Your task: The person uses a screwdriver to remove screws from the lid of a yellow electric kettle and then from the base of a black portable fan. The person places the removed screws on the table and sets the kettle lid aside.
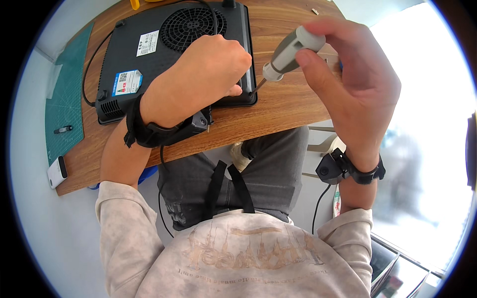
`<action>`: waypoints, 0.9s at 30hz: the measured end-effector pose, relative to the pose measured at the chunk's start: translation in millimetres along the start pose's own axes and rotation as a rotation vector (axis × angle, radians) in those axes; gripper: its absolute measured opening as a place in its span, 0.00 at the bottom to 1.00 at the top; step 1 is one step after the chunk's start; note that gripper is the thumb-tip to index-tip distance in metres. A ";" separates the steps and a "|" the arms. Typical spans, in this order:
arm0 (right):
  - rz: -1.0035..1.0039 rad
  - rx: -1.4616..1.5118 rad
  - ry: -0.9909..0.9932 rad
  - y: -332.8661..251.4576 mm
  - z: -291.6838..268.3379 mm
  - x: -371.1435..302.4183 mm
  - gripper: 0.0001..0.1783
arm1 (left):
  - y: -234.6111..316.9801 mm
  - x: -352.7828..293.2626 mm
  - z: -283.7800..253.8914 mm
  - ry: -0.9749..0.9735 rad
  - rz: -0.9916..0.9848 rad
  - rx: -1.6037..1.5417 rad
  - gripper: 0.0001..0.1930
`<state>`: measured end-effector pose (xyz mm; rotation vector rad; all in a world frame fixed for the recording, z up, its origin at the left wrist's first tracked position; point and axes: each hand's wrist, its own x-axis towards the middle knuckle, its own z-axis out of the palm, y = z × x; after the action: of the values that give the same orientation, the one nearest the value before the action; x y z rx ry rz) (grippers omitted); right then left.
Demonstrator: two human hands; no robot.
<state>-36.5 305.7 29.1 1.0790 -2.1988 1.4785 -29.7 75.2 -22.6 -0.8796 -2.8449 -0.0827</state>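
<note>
A black flat appliance, which looks like an induction cooker turned bottom up, lies on the wooden table. Its round fan grille faces up. My right hand grips a grey-and-white screwdriver by the end of its handle, thumb and fingers wrapped around it. The screwdriver leans, its shaft pointing down and left, with its tip at the appliance's near right corner. My left hand is closed over the appliance's right part, thumb close to that corner. Whatever its curled fingers hold, if anything, is hidden.
A green cutting mat covers the table's left end, with a small black object on it. A white device lies at the near left edge. A black cord runs along the appliance. Something yellow shows at the far edge.
</note>
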 end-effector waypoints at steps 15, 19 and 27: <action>-0.106 -0.014 0.017 2.0 5.2 5.5 0.21 | 0.4 1.4 0.9 -0.060 -0.030 -0.006 0.19; -0.099 -0.145 -0.023 -5.4 -1.0 5.2 0.19 | 0.4 -0.6 3.0 0.110 0.032 0.019 0.14; -0.027 -0.233 0.011 -4.7 -5.7 2.2 0.21 | 0.5 0.1 0.0 -0.032 -0.021 -0.005 0.18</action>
<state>-35.7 308.9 36.1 1.0156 -2.2714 1.1777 -29.5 75.6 -22.5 -0.8597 -2.8854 -0.0794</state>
